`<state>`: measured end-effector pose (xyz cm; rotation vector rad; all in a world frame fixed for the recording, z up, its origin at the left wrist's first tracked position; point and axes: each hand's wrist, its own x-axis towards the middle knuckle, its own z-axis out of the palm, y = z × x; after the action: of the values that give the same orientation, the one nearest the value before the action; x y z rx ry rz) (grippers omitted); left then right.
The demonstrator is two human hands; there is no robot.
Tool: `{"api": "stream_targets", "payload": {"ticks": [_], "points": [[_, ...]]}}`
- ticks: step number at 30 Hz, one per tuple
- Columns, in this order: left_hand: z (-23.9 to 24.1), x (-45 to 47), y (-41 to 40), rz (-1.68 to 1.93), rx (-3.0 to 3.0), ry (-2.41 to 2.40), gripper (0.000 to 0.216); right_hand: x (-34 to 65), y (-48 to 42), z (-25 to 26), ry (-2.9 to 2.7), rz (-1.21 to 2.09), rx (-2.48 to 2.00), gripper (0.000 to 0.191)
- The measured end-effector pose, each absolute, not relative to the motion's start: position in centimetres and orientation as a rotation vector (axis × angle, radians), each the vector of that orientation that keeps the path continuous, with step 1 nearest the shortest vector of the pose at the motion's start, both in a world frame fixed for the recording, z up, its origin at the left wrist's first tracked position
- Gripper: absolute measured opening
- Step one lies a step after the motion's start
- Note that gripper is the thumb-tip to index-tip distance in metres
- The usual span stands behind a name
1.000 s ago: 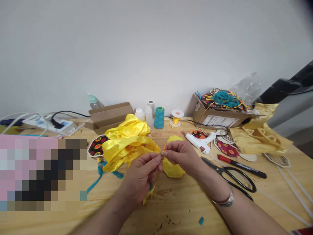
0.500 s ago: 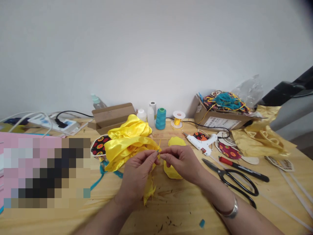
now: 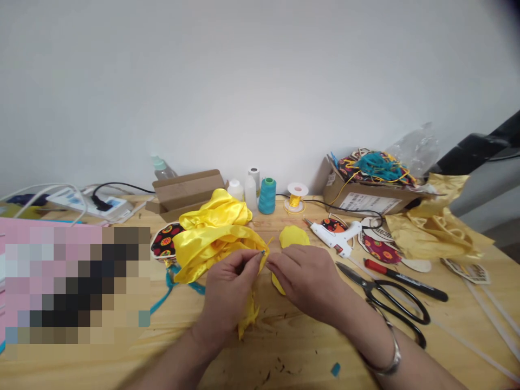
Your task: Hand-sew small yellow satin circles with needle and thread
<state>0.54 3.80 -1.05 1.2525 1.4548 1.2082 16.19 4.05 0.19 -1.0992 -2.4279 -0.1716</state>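
Note:
A bunched piece of shiny yellow satin fabric (image 3: pixel 219 238) lies at the middle of the table. My left hand (image 3: pixel 233 279) pinches its right edge between thumb and forefinger, where a tiny blue-green spot shows at the fingertips. Just to the right, my right hand (image 3: pixel 309 276) is closed, thumb and fingers pressed together close to that edge; what they hold, if anything, is too small to make out. Under and behind my right hand lies a flat yellow piece (image 3: pixel 293 236), partly hidden. A frayed yellow strip (image 3: pixel 247 319) hangs below my left hand.
Black-handled scissors (image 3: pixel 390 298), a red-and-black marker (image 3: pixel 406 279) and a white glue gun (image 3: pixel 335 238) lie to the right. Behind stand a teal thread cone (image 3: pixel 267 196), a spool of yellow cord (image 3: pixel 297 199) and a filled cardboard box (image 3: pixel 361 201). A power strip (image 3: pixel 91 205) is at left.
My right hand has turned, its back now more toward me, and its fingertips have come slightly away from my left fingertips. My left hand keeps its pinch on the yellow fabric.

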Motion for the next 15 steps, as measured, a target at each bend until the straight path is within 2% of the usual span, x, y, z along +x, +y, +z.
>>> {"api": "stream_targets", "payload": {"ticks": [4, 7, 11, 15], "points": [[-1.3, 0.8, 3.6, 1.210, 1.453, 1.465, 0.010, 16.7, 4.2, 0.7, -2.489, -0.361, -0.992, 0.014], [-1.7, 0.8, 3.3, 1.184, 1.626, 1.429, 0.014, 17.0, 4.4, 1.1, -2.523, -0.387, -0.980, 0.014], [-2.3, 0.6, 3.1, 1.079, 1.804, 1.328, 0.019, 17.6, 4.9, 1.1, -2.527, -0.234, -0.996, 0.016], [-2.3, 0.5, 3.0, 1.005, 1.795, 1.247, 0.019, 18.0, 5.6, 1.2, -2.416, 0.125, -1.030, 0.019]]}}
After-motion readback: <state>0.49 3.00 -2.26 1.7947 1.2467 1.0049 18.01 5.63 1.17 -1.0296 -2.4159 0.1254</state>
